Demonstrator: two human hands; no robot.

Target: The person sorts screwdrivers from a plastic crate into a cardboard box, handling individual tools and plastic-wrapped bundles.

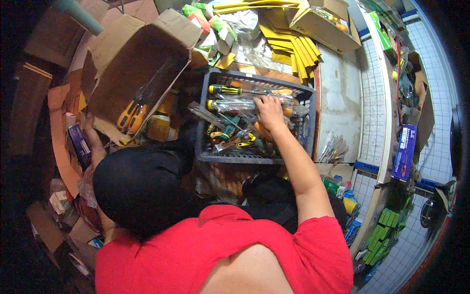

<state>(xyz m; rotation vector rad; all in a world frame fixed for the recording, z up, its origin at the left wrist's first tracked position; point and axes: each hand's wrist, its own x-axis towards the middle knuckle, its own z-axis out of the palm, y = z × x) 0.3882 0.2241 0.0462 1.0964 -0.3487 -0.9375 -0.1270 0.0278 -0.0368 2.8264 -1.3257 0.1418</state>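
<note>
My right hand (269, 112) reaches into a dark plastic crate (199, 122), its fingers curled over a clear-wrapped screwdriver (230, 105) with a yellow-and-black handle end. Another yellow-and-black screwdriver (224, 90) lies just beyond it. Nearer in the crate are several tools in clear wrap, among them green-and-orange handles (230, 128). At the left, my left hand (93, 137) is against the lower left side of a tilted cardboard box (122, 63); its fingers are mostly hidden. Inside that box lie orange-and-black handled tools (131, 116) in clear plastic.
Yellow card sleeves (293, 49) lie beyond the crate, beside an open carton (333, 29). Wire-mesh shelving (377, 93) stands at the right, holding a purple box (404, 152) and green packs (384, 230). A blue-purple box (78, 139) sits near my left hand.
</note>
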